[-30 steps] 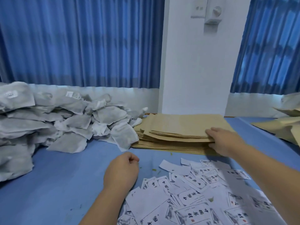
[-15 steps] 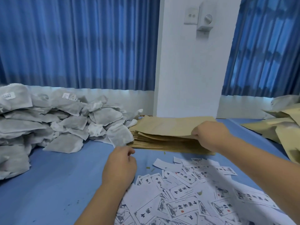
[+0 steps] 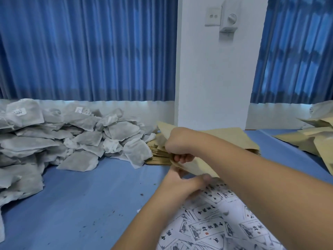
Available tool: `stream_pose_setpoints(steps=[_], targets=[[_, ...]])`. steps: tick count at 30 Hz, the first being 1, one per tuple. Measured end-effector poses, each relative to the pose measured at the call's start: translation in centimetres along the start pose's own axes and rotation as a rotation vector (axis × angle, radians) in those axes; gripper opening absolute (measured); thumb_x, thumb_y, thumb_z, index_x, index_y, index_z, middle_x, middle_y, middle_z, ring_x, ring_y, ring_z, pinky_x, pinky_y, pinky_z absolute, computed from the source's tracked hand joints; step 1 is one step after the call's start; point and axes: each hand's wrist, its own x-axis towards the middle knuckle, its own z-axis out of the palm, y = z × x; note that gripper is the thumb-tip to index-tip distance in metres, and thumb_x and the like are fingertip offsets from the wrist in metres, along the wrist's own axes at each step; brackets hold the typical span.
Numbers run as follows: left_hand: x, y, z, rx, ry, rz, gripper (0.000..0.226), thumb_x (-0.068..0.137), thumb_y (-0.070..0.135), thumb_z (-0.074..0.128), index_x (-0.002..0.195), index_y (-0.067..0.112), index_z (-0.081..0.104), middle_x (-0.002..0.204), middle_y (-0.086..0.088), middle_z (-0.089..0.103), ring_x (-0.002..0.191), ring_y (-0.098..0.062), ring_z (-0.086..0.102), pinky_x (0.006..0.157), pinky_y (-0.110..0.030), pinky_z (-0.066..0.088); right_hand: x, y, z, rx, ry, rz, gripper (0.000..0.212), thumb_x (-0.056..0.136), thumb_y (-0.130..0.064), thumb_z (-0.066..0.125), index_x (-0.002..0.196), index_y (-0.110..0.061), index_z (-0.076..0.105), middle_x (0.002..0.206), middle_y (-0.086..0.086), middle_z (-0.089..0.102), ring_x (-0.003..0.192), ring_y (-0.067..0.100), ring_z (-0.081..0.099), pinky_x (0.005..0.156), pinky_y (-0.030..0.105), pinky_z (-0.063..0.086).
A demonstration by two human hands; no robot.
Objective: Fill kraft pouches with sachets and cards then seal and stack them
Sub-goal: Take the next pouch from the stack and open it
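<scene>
Right hand [image 3: 182, 144]: fingers curled round one kraft pouch [image 3: 200, 167]; holds it tilted just above the near edge of the pouch stack [image 3: 159, 156]
Left hand [image 3: 182, 184]: just below the right hand, at the pouch's lower edge; blurred, so I cannot tell whether it pinches or only touches
Risk: a second pouch may cling to the lifted one; the left forearm may drag the cards [image 3: 207, 230] beneath it across the desk [image 3: 81, 204]
Sachets [image 3: 90, 139]: piled left of both hands
Change: half a second ago the right hand peeled the pouch at the stack's right side; the left hand rested curled on the desk; now they meet at the pouch
</scene>
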Motion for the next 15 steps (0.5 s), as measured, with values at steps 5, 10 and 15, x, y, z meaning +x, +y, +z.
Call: stream_pose_setpoints(steps=[5,10,15], targets=[[1.0,-0.1,0.1,-0.259,0.315,-0.085,0.034,0.086,0.001,0.058,0.119,0.011,0.058,0.110,-0.020,0.069,0.099,-0.037,0.068,0.082,-0.051,0.057,1.3,-0.3,1.3,0.424,0.003,-0.039,0.022,0.092,-0.013,0.044,0.075,-0.004,0.055,0.047,0.005,0.055,0.034,0.015,0.044,0.040,0.018,0.036],[1.3,0.3,-2.1,-0.371,0.428,-0.045,0.035,0.090,-0.002,0.039,0.115,0.008,0.061,0.100,-0.021,0.072,0.088,-0.037,0.071,0.067,-0.046,0.059,1.0,0.5,2.8,0.289,0.197,-0.280,0.029,0.092,-0.035,0.053,0.118,-0.023,0.055,0.092,0.002,0.067,0.073,0.017,0.060,0.065,0.026,0.048],[1.6,-0.1,-4.7,-0.483,0.531,-0.054,0.025,0.100,0.013,0.041,0.099,0.002,0.063,0.080,-0.017,0.073,0.066,-0.024,0.072,0.054,-0.034,0.056,-0.6,2.3,3.4,-0.170,0.072,-0.406,0.040,0.085,-0.056,0.056,0.115,-0.030,0.062,0.113,-0.007,0.061,0.100,0.013,0.056,0.083,0.029,0.045]])
